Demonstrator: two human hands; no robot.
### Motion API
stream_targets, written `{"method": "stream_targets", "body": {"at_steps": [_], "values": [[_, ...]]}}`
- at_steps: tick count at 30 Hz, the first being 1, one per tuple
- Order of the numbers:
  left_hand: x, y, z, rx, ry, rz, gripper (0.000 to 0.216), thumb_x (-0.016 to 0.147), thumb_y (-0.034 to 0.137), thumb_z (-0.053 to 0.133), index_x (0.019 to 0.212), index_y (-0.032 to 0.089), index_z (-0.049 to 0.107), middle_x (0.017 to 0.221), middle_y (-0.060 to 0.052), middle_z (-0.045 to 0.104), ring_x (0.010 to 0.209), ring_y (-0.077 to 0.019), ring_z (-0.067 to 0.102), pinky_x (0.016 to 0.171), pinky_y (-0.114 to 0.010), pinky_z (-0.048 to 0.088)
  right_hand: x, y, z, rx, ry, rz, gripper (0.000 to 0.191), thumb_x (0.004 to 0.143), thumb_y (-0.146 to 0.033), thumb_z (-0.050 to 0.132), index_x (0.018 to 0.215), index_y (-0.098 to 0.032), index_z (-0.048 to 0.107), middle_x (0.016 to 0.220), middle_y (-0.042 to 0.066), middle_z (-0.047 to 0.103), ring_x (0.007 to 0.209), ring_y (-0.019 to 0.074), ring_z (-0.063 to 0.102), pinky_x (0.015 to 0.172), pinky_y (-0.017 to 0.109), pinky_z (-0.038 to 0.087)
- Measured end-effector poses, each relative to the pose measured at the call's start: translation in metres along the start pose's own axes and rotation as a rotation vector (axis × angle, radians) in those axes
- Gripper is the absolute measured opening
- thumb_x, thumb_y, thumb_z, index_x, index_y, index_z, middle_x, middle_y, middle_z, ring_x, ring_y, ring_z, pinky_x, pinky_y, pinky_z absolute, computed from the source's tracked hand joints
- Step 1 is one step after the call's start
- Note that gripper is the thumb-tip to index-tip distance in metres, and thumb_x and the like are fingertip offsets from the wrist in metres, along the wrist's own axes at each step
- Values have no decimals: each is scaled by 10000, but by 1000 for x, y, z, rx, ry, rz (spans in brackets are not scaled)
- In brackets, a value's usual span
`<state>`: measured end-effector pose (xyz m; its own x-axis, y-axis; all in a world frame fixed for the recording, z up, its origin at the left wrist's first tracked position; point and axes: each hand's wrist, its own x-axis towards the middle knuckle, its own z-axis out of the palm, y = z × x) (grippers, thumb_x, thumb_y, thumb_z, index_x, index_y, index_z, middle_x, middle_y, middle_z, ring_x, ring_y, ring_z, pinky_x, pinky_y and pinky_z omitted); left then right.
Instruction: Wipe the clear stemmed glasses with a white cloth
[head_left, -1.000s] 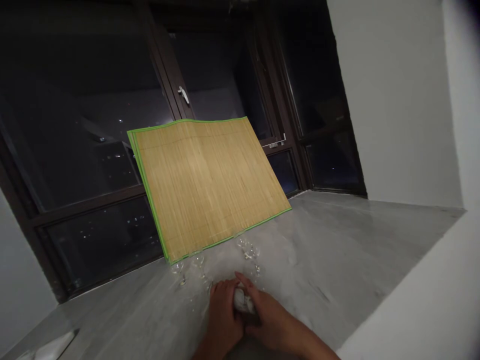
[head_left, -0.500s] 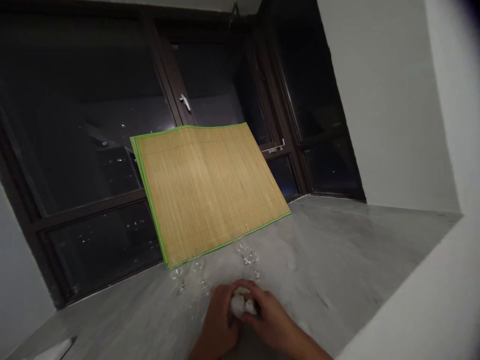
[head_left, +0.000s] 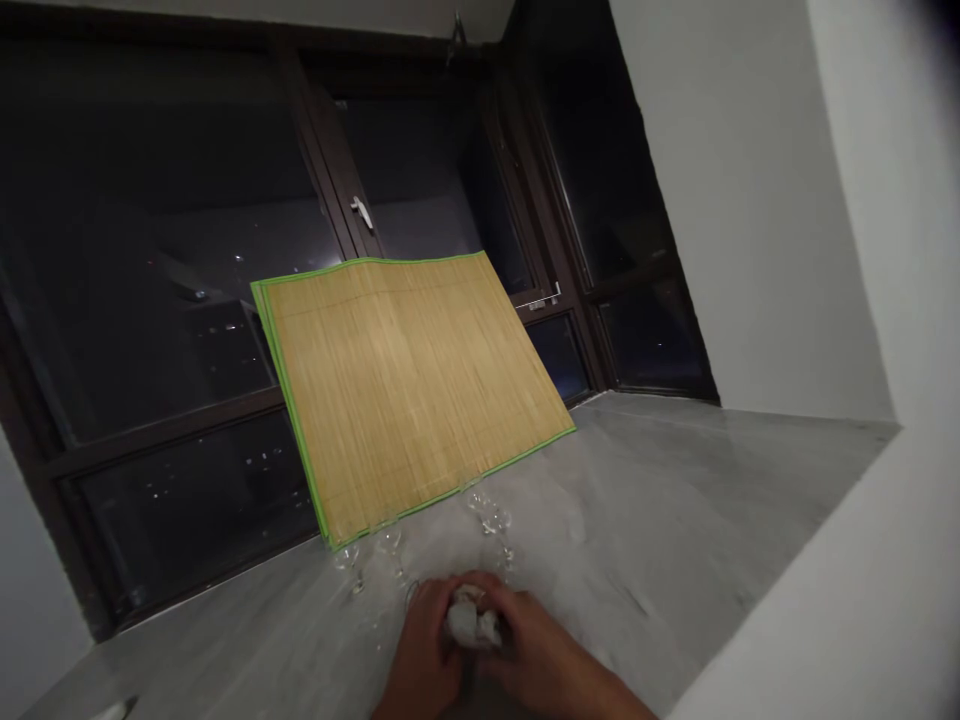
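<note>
Dark windows (head_left: 150,230) with brown frames stand behind a wide gray ledge (head_left: 675,520). Near the front edge of the view, the left hand (head_left: 426,640) and the right hand (head_left: 538,645) curl around a crumpled white thing (head_left: 472,622), one on each side. It looks soft, like a cloth, but I cannot tell for sure. I also cannot tell if it touches the ledge. Past the hands are clear stemmed glasses (head_left: 388,540), some to the left and some to the right. Behind them, a tan mat (head_left: 420,385) with green edges leans back.
</note>
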<state>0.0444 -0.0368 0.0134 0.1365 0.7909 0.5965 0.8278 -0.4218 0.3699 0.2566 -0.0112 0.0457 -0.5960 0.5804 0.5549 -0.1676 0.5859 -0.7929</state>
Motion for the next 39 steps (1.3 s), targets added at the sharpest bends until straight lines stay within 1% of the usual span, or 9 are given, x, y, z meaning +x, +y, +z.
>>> {"method": "stream_targets", "body": {"at_steps": [6,12,17,21,24,30,34,36,39], "values": [[-4,-9,1,-46,34,-52,562,653,100,544,1190,237,641,1203,-92,667,1138,-289,594,1029,-484,445,1,15,-2,-34,29,-84,644,671,0,468,1250,-244,607,1203,57,684,1111,202,633,959,330,471],[-8,-20,8,-92,79,-137,579,626,113,560,1193,203,639,1227,-116,660,1163,-287,598,1055,-485,442,4,37,-5,73,169,-65,654,654,-46,513,1278,-232,577,933,23,734,943,203,677,904,345,496],[-5,-32,-4,-179,249,-324,468,663,277,663,1125,200,650,1187,-115,690,1144,-303,621,1025,-461,463,12,38,-46,189,304,-5,606,716,-142,559,1316,-202,498,946,40,715,883,188,667,793,297,504],[4,-34,-11,-344,405,-518,605,650,467,741,1161,200,560,1033,-87,734,1012,-280,681,908,-399,519,8,56,-87,-200,477,33,620,774,-119,443,1390,-192,425,1007,59,694,907,183,639,864,318,466],[11,-27,-4,-569,460,-623,685,590,580,781,1108,217,517,990,-87,746,975,-263,700,845,-352,536,3,71,-96,-555,442,257,710,743,-74,414,1446,-173,377,1019,93,694,912,216,638,836,332,456],[16,-21,13,-660,368,-674,692,557,619,794,1054,229,512,1005,-99,757,1030,-256,688,889,-343,511,3,62,-85,-737,419,287,669,780,-199,537,1436,-153,415,1107,126,664,1140,275,541,1002,396,357],[17,-24,13,-528,340,-655,656,535,653,771,977,202,593,937,-78,754,899,-259,701,800,-332,522,5,60,-86,-664,402,303,501,923,-359,450,1385,-168,474,999,105,676,1072,266,563,959,389,389],[17,-25,12,-382,334,-634,614,524,694,739,852,185,643,784,-52,730,768,-254,682,705,-324,511,4,66,-87,-642,387,311,479,936,-276,403,1394,-145,450,967,103,673,1032,249,579,918,354,419],[18,-27,14,-204,271,-589,534,574,710,677,666,185,645,599,-18,643,639,-233,627,614,-305,465,3,76,-88,-678,424,294,623,823,-78,412,1443,-108,357,1172,139,619,1128,236,548,961,332,411]]}}
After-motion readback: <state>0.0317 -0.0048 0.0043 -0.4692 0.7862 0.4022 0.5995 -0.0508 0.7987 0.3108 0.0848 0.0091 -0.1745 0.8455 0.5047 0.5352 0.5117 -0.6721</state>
